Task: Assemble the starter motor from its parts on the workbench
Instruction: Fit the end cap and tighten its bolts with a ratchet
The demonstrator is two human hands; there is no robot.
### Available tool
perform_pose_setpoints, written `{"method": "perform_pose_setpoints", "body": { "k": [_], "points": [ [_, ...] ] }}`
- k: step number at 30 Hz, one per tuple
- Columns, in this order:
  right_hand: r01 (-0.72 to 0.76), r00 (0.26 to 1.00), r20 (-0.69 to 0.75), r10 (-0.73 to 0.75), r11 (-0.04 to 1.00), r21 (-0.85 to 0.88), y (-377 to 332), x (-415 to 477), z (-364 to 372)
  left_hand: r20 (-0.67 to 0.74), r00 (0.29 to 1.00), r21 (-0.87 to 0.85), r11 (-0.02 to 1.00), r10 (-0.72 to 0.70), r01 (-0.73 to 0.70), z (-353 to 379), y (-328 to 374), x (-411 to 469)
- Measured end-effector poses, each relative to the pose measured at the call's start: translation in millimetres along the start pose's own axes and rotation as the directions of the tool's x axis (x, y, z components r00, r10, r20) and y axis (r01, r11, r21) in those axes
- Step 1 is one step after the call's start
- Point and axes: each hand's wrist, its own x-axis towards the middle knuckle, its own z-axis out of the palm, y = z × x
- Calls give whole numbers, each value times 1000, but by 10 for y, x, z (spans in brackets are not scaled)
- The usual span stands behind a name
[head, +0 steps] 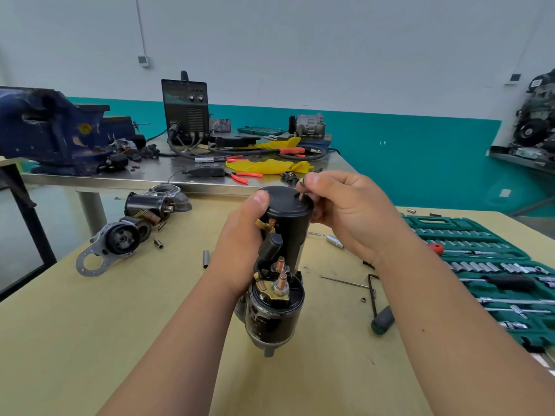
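Bare hands [345,211] around cylindrical glossy-black starter motor [285,235], copper studs.

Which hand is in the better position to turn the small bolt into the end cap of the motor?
The right hand. Its fingertips already pinch the small bolt at the end cap, while the left hand is wrapped around the starter motor, holding it upright.

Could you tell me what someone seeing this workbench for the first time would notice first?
The eye lands first on the black starter motor held upright at centre, the left hand gripping its body while the right hand pinches a small bolt at its end cap. Next come the open green socket set on the right and the loose motor parts on the left of the table.
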Motion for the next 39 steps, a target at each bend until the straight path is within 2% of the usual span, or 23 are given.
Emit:
{"method": "perform_pose_setpoints", "body": {
  "k": [7,10,12,15,17,20,29,34,37,38,39],
  "points": [
    [-23,999,47,17,989,144,-25,-31,-81,56,998,-5,1000,0,0,5,34,-36],
    [-16,998,59,7,988,152,-32,-41,-80,76,997,-25,1000,-7,9,1,79,-49],
    [-28,997,71,15,981,190,-42,-49,-76,175,982,-113,990,-63,84,3,93,-37],
    [-102,983,183,31,917,387,-55,-66,-80,232,969,-182,975,-87,131,-21,90,-19],
    [-129,963,271,-14,855,502,-44,-73,-85,241,966,-195,971,-91,140,-34,65,-1],
    [-147,938,342,-64,818,556,-1,-73,-89,284,954,-214,964,-94,159,-42,63,8],
    [-169,935,349,-64,785,595,36,-67,-52,327,942,-260,952,-71,161,-67,62,6],
    [-167,936,346,-66,782,600,49,-66,-40,292,954,-238,961,-66,139,-70,62,4],
    [-118,964,263,-41,819,561,35,-79,-17,278,958,-248,958,-71,143,-65,63,-4],
    [-77,980,198,-29,857,509,23,-80,-20,280,956,-255,954,-81,156,-64,62,-9],
    [-10,993,113,-37,923,384,4,-93,-29,287,954,-260,951,-92,170,-65,62,-14]
  ]
}}
